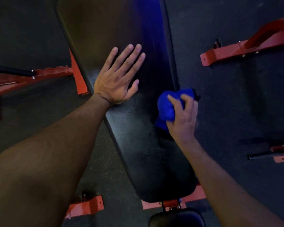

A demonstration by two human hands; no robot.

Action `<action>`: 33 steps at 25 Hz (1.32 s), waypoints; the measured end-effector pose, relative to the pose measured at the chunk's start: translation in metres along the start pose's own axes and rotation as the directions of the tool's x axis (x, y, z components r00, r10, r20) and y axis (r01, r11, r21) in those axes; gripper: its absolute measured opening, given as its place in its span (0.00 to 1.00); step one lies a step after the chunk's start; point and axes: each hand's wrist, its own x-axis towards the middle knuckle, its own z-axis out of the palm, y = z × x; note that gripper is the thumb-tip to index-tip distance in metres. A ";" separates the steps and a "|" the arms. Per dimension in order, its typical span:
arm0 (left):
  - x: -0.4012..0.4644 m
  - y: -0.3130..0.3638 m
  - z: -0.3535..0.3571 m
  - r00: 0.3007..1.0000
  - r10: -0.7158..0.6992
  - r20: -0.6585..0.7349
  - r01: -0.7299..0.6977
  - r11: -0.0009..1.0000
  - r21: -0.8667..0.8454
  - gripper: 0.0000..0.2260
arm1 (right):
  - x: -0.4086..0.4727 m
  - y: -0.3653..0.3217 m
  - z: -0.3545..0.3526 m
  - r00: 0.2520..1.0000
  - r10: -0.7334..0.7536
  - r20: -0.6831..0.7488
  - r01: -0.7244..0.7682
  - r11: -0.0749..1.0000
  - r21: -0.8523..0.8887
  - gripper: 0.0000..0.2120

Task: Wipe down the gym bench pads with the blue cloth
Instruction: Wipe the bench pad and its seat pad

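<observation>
No readable text anywhere in view.
The black pad (134,145), the blue cloth (166,107) and the red frame (246,46) at two o'clock carry no legible letters, numbers, brand marks or signs; their surfaces are plain, dim and partly blurred.

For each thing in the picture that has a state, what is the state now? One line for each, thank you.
left hand: open, flat on the long pad
right hand: grips the blue cloth
blue cloth: bunched up, at the right edge of the long pad
long pad: speckled surface near the cloth
small pad: untouched
</observation>
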 end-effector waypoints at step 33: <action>-0.005 -0.001 -0.006 1.000 0.010 0.013 -0.009 0.996 -0.083 0.32 | -0.101 -0.097 0.048 0.587 0.698 -0.411 -0.638 0.711 0.296 0.20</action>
